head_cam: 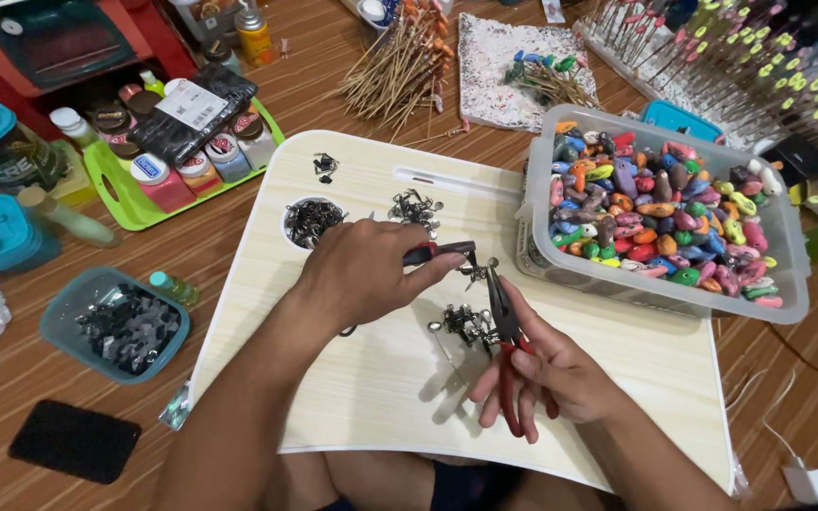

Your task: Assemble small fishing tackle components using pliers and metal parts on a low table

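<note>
Red-handled pliers (506, 333) sit in your right hand (560, 374), fingers wrapped round both handles near the lap desk's near edge; long axis runs away from you, tips up and slightly left. Jaws look pressed together on a small metal ring piece (478, 272), though it is too small to be sure. Just left of the pliers lies a heap of metal findings (466, 324) on the lap desk (371, 388). Your left hand (362, 274), mid-desk, grips a second dark-handled pair of pliers (439, 252), pointing right, tips meeting the same piece from the left. Beyond, at the right edge, a clear tub of coloured beads (660, 213); the far-left recess holds dark rings (312, 220).
</note>
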